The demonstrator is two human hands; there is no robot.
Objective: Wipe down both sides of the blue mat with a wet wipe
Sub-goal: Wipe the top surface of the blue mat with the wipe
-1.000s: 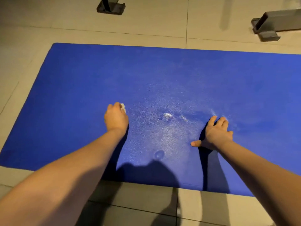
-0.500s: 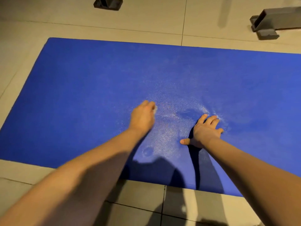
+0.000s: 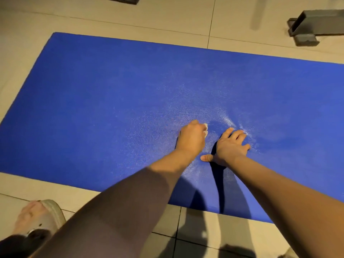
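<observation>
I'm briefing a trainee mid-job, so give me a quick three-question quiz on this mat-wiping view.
1. Which hand holds the wet wipe? A) left B) right C) neither
2. True or false: the right hand lies on the blue mat with its fingers spread.
3. Fill in: the mat lies on a ____ floor.

Key: 1. A, the left hand grips it. 2. True. 3. Tiled.
</observation>
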